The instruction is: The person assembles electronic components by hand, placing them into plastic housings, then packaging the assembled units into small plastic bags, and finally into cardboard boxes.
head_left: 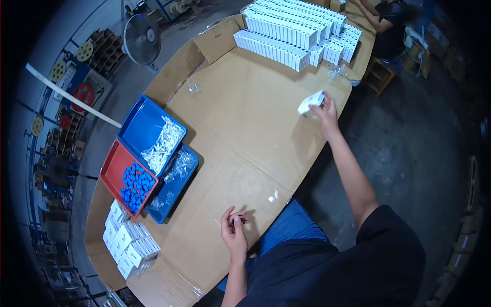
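Out over the right edge of the cardboard-covered table (240,133), my right hand (328,116) grips a small white box (310,103) between thumb and fingers. The box is tilted and held just above the cardboard. Close to my body, my left hand (234,230) hovers over the near part of the table, its fingers loosely curled and apart, with nothing visible in them. A small scrap of clear plastic (273,196) lies to its right. Beyond my right hand stand long, tight rows of similar white boxes (276,48), stacked in places.
At the left, a blue tray (135,125) holds white plastic pieces, a red tray (113,166) holds small blue parts, and another blue tray (192,158) contains clear bags. More white boxes (125,240) are piled nearer. A person (383,25) sits at the far right beside a wooden stool (378,77).
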Motion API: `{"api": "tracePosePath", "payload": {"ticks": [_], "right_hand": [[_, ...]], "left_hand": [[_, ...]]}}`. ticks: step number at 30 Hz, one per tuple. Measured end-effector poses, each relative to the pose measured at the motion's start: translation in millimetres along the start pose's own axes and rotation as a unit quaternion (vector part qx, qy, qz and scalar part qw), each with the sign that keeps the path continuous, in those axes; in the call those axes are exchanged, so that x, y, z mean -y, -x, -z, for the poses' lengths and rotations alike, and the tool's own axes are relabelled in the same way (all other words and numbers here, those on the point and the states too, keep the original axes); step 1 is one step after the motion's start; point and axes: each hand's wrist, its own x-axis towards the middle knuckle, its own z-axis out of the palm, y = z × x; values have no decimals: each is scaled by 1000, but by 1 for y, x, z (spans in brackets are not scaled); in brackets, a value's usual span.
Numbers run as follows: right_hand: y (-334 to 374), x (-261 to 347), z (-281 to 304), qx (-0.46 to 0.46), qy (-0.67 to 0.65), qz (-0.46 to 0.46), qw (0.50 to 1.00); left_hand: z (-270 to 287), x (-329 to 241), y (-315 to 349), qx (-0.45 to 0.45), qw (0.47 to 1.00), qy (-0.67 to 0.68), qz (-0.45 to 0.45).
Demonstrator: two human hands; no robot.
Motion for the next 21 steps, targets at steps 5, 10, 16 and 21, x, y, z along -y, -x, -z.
{"api": "tracePosePath", "payload": {"ticks": [5,10,16,21], "right_hand": [[-113,15,19,-58,156,97,981],[-228,25,28,-40,213,128,968],[-294,34,12,-77,422,175,886],[-321,17,21,-75,431,137,889]], "left_hand": [[-14,0,-8,38,999,-25,3],[-18,4,-11,68,996,-48,23],[-13,11,-13,44,997,-50,38],[-17,12,-16,44,996,-63,42]]}}
